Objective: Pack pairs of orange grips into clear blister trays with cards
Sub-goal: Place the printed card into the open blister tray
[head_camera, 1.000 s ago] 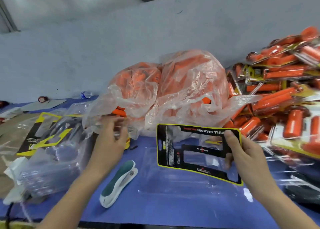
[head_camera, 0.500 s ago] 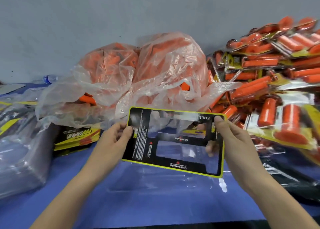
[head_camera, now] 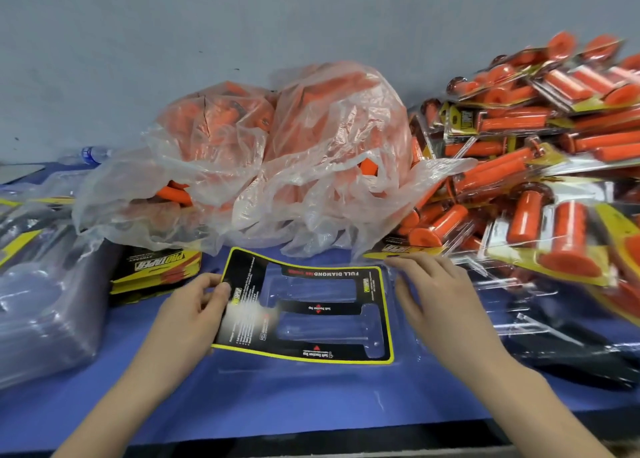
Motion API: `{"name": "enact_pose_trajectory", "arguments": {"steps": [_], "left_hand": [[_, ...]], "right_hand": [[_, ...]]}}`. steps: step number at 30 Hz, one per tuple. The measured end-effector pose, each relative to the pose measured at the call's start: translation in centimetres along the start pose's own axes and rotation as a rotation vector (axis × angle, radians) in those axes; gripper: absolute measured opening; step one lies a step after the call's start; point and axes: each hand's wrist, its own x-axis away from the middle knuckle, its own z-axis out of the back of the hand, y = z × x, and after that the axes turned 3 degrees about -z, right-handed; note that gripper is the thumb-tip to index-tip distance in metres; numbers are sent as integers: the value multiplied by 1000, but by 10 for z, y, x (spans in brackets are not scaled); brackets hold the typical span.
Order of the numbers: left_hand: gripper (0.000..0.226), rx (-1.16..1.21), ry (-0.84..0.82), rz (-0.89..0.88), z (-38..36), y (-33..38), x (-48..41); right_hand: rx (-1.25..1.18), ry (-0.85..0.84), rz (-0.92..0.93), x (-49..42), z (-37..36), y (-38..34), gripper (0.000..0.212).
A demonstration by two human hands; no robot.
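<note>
Card, black with yellow border: lies in the clear blister tray on the blue bench, far-left corner lifted.
Left hand: thumb and fingers pinch the card's left edge.
Right hand: fingers straight and spread, at the tray's right side, holding nothing.
Loose orange grips: in clear bags just behind the card.
Packed blister packs: piled at right.

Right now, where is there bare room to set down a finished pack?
Bare blue table runs along the near edge, in front of the card. Crowded: tray stack left, bag of grips behind, finished packs right.
</note>
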Motion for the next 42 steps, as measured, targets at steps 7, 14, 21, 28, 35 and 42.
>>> {"name": "enact_pose_trajectory", "arguments": {"steps": [7, 14, 21, 28, 35, 42], "left_hand": [[16, -14, -19, 53, -12, 5, 4], [40, -565, 79, -151, -23, 10, 14], [44, -737, -76, -267, -31, -6, 12], [53, -656, -162, -246, -42, -14, 10], [56, -611, -155, -223, -44, -14, 7], [44, -566, -138, -207, -43, -14, -2]], "right_hand": [[158, -45, 88, 2, -6, 0, 22], [199, -48, 137, 3, -10, 2, 16], [217, -73, 145, 3, -9, 0, 22], [195, -81, 170, 3, -11, 4, 16], [171, -107, 170, 2, -11, 5, 13], [104, -309, 165, 5, -2, -7, 42]]}}
